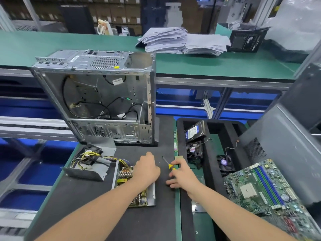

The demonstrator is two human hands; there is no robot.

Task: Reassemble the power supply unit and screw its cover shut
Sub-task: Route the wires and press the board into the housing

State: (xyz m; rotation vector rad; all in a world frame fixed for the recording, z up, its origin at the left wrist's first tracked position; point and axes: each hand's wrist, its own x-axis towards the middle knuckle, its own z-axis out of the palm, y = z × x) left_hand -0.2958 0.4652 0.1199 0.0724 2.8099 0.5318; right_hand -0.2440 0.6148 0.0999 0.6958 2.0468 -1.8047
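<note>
The power supply lies in two parts on the black mat. Its base point(127, 178), a metal tray with the circuit board bare, is under my left forearm. The cover point(86, 165) with the fan lies to its left, joined by a bundle of yellow and black wires point(107, 158). My left hand point(146, 168) sits knuckles up on the base's far right corner, fingers curled down over it. A screwdriver point(169, 165) with a yellow and black handle lies just right of that. My right hand point(182, 176) holds its handle end, the shaft pointing away to the left.
An open computer case point(107, 94) stands behind the mat. A black foam tray point(215, 171) to the right holds a hard drive point(192, 131) and two fans. A motherboard point(267, 188) leans at far right against a grey panel point(286, 136). A memory stick point(175, 141) lies along the mat's edge.
</note>
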